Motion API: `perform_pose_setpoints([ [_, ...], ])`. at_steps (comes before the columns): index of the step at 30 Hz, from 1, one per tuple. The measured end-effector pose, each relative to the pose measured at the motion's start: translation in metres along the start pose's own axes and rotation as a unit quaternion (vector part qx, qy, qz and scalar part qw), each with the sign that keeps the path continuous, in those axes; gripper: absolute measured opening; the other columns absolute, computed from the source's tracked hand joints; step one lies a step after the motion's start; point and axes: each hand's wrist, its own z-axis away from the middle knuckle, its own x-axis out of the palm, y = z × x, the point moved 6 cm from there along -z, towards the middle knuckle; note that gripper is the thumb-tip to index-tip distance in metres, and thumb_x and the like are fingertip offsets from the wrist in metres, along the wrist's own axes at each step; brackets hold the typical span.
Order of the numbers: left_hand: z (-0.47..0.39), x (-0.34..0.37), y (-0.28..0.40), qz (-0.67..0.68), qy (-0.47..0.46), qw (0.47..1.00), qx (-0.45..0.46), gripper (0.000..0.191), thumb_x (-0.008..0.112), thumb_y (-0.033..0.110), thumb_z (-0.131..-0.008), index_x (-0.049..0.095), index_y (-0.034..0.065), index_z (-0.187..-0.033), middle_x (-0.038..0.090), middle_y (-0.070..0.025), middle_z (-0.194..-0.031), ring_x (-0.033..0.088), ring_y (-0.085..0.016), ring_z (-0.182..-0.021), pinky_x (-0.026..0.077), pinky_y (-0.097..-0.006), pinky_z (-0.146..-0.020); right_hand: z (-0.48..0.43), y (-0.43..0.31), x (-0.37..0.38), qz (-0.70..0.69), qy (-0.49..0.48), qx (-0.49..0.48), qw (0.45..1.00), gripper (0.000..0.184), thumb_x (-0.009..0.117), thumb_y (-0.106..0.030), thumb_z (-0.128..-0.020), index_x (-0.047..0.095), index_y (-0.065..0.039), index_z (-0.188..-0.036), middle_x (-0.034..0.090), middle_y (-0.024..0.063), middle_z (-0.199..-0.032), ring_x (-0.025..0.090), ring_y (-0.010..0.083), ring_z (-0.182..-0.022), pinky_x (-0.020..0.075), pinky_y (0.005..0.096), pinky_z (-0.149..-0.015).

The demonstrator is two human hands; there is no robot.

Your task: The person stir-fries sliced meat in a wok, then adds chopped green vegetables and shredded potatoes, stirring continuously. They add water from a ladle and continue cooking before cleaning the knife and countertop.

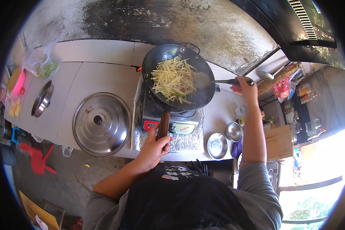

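A dark wok [202,64] sits on a portable gas stove [184,126]. My left hand [155,146] grips the wok's brown wooden handle [163,126]. Pale cut vegetable strips [174,76] are heaped in the wok, with bits of green and some meat-like pieces at the lower right of the heap. At the right, my right hand [245,87] holds the dark handle of a metal spatula [225,81]. The spatula's blurred blade rests in or just above the wok, at the right edge of the strips.
A large metal lid [103,135] and a smaller lid [41,99] lie on the tiled counter at left. Two metal bowls, one [217,146] below the other [233,131], stand right of the stove. A skimmer [265,76] lies farther right. A range hood [276,26] overhangs the upper right.
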Motion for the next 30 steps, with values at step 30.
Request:
perform_pose_setpoints([
  [30,-0.002,-0.002,-0.002,-0.010,-0.006,1.000,0.004,0.056,0.050,0.006,-0.090,0.023,0.0132,-0.139,0.054,-0.0099,-0.095,0.046,-0.008,-0.061,0.033,-0.0219,-0.050,0.024,0.005,-0.015,0.017,-0.100,0.050,0.994,0.028,0.056,-0.021,-0.090,0.062,0.005,-0.098,0.066,0.0156,-0.087,0.068,0.0233,-0.072,0.0548,0.0265,-0.065],
])
